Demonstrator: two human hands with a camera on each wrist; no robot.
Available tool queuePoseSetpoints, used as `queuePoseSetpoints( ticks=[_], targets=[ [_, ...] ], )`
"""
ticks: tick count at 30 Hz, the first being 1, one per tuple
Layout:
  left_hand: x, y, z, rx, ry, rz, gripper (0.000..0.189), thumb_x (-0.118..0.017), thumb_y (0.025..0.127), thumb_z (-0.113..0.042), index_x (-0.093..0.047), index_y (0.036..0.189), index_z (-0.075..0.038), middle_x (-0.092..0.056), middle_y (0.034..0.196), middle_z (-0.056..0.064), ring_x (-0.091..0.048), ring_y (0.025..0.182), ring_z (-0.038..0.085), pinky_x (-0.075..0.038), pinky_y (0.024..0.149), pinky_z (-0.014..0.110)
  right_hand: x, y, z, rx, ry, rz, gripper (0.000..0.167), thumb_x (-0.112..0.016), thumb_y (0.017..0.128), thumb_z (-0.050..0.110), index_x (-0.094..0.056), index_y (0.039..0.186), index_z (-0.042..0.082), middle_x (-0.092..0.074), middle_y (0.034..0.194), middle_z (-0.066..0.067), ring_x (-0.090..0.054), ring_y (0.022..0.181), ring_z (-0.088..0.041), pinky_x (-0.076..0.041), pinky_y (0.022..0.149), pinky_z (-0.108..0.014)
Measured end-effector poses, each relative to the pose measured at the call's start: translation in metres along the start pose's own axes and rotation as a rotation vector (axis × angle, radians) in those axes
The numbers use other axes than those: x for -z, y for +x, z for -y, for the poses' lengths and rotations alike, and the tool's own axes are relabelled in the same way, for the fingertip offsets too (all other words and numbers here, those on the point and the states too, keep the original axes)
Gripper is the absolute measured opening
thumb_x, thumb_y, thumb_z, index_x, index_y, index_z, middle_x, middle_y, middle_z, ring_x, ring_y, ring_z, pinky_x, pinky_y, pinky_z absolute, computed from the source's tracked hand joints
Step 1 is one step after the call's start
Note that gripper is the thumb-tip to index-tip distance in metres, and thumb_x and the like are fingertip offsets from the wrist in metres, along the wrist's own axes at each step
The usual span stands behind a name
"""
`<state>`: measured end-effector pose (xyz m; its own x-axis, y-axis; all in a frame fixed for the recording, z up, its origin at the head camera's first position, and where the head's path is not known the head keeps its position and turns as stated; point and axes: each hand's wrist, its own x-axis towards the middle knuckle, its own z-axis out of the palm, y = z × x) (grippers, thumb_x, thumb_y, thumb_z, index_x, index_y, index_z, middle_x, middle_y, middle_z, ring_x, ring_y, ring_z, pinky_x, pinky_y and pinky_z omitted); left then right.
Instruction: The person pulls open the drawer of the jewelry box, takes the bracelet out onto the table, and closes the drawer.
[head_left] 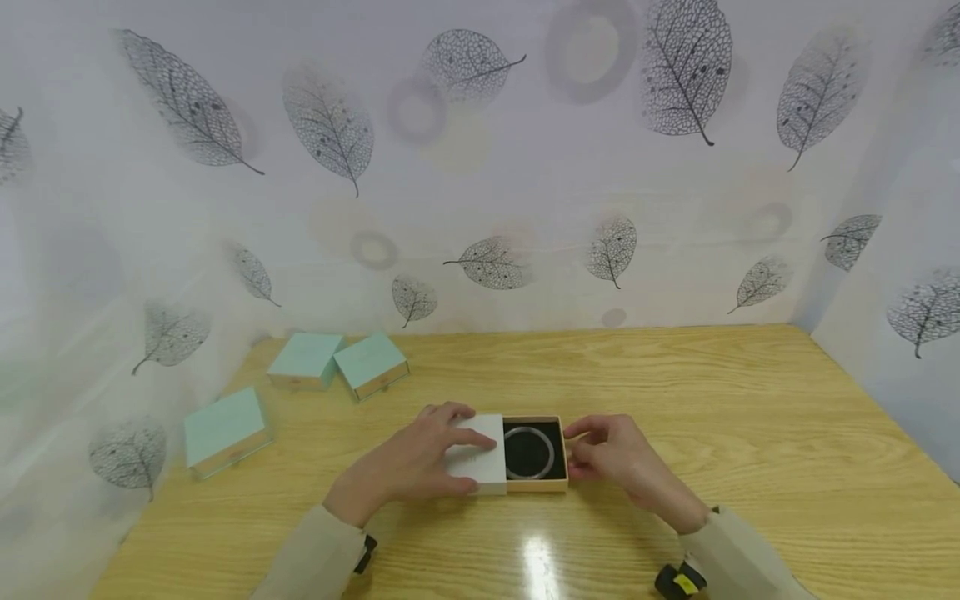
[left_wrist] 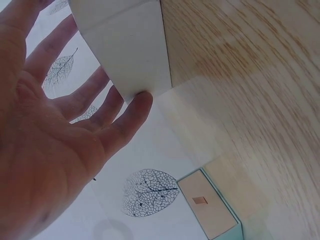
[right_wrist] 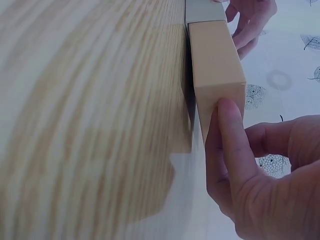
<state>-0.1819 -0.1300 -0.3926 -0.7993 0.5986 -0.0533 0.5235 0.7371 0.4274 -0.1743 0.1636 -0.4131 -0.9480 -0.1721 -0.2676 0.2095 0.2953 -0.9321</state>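
On the table is a drawer-style gift box with a white sleeve point(head_left: 491, 475), its tan inner drawer point(head_left: 564, 483) standing partly out to the right. A silvery bangle point(head_left: 551, 454) lies on the black lining point(head_left: 527, 450) inside, its left part hidden under the sleeve. My left hand point(head_left: 420, 458) spans the sleeve from above, thumb along the near side and other fingers over the top and far side. At the drawer's right end is my right hand point(head_left: 618, 458); its thumb and finger tips meet at the middle of the end face, hiding whatever they pinch there.
Several mint-green boxes with tan drawer fronts rest at the left: one box point(head_left: 227, 427) nearer, another point(head_left: 307, 357) farther back, and a third point(head_left: 371, 364) touching it. A leaf-print curtain point(head_left: 525, 183) hangs behind the wooden table point(head_left: 712, 383) and along both sides.
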Motion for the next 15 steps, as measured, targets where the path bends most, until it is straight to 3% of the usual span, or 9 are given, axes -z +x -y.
queuePoseSetpoints(
  ticks=[15],
  targets=[
    [0.002, -0.001, -0.001, -0.017, -0.005, 0.004, 0.046, -0.08, 0.087, -0.037, -0.069, 0.131, -0.03, -0.046, 0.154, 0.013, -0.045, 0.138, 0.04, -0.048, 0.108, 0.058, 0.011, -0.005, -0.004, -0.021, -0.035, -0.043, 0.027, -0.055, 0.098, -0.004, -0.063, 0.122, -0.012, -0.069, 0.1, -0.018, -0.069, 0.075, -0.015, -0.063, 0.067, -0.029]
  ],
)
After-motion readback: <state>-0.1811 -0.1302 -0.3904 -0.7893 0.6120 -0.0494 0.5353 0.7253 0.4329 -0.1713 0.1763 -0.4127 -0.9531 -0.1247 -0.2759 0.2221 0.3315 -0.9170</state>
